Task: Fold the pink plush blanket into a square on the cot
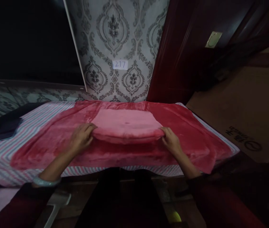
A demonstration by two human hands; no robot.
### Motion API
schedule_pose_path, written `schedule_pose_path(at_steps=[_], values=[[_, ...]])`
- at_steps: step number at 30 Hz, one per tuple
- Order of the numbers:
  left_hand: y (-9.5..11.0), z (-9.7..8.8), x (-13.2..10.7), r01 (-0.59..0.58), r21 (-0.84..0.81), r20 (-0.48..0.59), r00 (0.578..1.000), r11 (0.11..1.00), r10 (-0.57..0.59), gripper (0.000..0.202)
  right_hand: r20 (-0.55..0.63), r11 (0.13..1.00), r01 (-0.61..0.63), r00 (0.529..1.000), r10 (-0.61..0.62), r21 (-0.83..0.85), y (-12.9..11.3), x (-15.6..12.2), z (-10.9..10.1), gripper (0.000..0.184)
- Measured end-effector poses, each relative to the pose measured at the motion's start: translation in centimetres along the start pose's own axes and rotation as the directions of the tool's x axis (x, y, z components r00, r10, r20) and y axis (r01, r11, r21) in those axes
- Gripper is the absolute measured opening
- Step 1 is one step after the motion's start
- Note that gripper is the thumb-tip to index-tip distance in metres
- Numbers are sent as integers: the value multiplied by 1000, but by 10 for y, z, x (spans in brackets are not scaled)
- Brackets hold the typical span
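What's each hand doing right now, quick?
Left hand: closed, holding the near left corner of the pink cloth.
Right hand: closed, holding its near right corner.

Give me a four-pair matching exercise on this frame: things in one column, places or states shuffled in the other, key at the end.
Things
1. pale pink cloth
2. red blanket
3. pale bangle
4. label reading 277

Places and states
A. stuck on the patterned wall
B. held at its near corners by the left hand and right hand
C. worn on the left wrist
D. spread over the striped sheet

Pairs: 1-B, 2-D, 3-C, 4-A
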State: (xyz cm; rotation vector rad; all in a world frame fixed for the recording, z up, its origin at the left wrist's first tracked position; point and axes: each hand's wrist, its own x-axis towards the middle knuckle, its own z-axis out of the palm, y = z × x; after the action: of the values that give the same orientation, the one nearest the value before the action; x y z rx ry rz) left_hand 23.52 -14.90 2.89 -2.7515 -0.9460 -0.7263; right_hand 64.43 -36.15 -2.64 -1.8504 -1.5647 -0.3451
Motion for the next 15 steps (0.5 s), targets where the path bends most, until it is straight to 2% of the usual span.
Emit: schedule_pose_path(at_steps=[3, 6, 8, 10, 13, 15], values=[[-2, -43, 39, 3, -31, -99, 995, 1000, -6, 39, -160, 998, 45, 986, -39, 33, -8, 42, -32, 41], [0, -94, 76, 48, -93, -169, 984, 995, -63, 38, -349, 989, 116, 934, -79, 87, -20, 84, -70, 37], [2, -125, 96, 104, -257, -160, 976, 961, -148, 41, -432, 984, 125, 900, -57, 131, -29, 109, -95, 34], [3, -148, 114, 138, -454, -116, 970, 880, -212, 43, -464, 973, 124, 886, -20, 194, -34, 131, -115, 33], [-5, -161, 141, 176, -655, -48, 961, 735, -273, 43, -405, 932, 103, 913, 50, 347, -27, 161, -128, 35], [-16, -153, 159, 252, -723, 38, 944, 643, -327, 42, -309, 887, 44, 944, 114, 460, -15, 178, -121, 36]])
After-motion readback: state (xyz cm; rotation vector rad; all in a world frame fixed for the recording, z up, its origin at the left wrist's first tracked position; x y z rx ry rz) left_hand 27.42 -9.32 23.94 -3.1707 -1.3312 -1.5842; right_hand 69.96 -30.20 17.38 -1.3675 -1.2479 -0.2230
